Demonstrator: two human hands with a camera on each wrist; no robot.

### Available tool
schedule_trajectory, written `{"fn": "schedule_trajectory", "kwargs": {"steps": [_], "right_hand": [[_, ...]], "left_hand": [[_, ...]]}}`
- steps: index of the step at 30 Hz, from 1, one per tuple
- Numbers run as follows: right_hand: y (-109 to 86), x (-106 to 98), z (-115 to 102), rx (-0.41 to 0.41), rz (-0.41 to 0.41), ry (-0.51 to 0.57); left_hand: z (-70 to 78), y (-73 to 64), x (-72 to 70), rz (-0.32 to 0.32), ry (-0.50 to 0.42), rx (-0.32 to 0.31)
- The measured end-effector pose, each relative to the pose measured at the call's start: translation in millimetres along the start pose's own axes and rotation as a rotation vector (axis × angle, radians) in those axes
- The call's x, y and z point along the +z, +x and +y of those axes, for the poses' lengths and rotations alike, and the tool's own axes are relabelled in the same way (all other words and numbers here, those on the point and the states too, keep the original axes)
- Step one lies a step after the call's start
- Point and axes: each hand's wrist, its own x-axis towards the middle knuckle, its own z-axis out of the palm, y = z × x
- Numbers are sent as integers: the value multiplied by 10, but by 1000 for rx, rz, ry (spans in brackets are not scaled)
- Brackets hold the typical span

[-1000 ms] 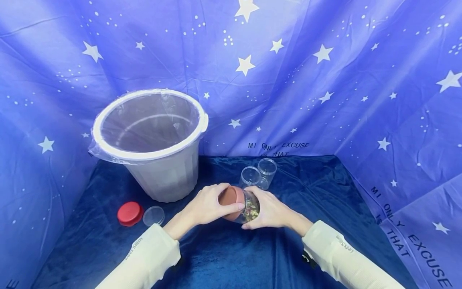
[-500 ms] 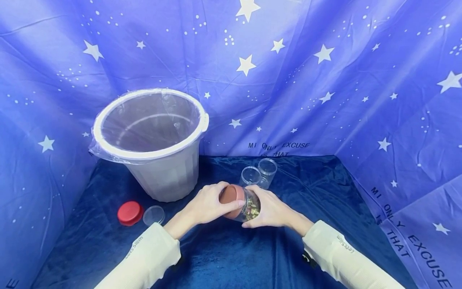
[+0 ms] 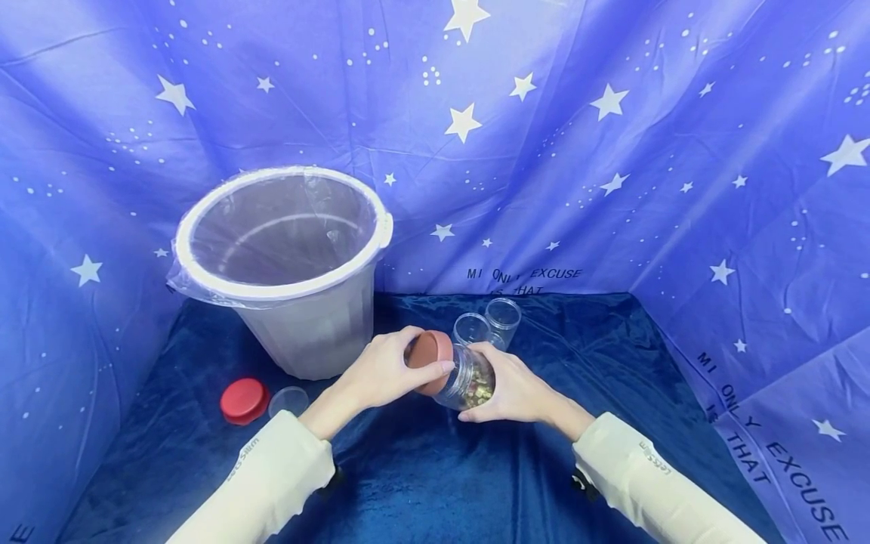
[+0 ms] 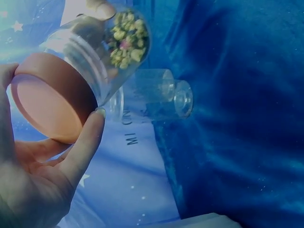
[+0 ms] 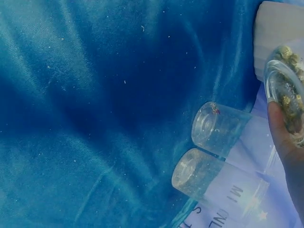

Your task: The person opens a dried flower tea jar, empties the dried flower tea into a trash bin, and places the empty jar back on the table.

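Note:
In the head view my left hand (image 3: pixel 377 372) grips an orange-brown round lid (image 3: pixel 427 361), thumb on its near side. My right hand (image 3: pixel 518 387) holds a clear jar (image 3: pixel 479 384) lying tilted, with dried yellow-green flower buds and a pink bit inside. The jar's threaded neck shows beside the lid; the left wrist view has the lid (image 4: pixel 50 99) at the mouth of the jar (image 4: pixel 128 40), and I cannot tell whether they are fully apart. Only the jar's base end and part of the thumb (image 5: pixel 280 133) appear in the right wrist view.
Two clear open jars (image 3: pixel 503 321) stand just behind my hands. A large white bucket (image 3: pixel 306 332) with a plastic liner is at the back left. A red lid (image 3: pixel 245 401) and a clear disc (image 3: pixel 288 403) lie on the dark blue cloth (image 3: pixel 435 483).
Both hands have risen slightly, and the left has shifted a little leftward with the lid. More of the jar's threaded neck now shows between lid and jar.

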Motion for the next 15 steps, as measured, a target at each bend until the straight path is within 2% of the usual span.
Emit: {"fn": "schedule_trajectory", "kwargs": {"steps": [10,15], "right_hand": [[-23,-22,35,5,25,-1],[-29,-30,33,10,38,3]], "left_hand": [[24,21,-111,28,-8,-36],[22,41,-156,45,17,-41]]}}
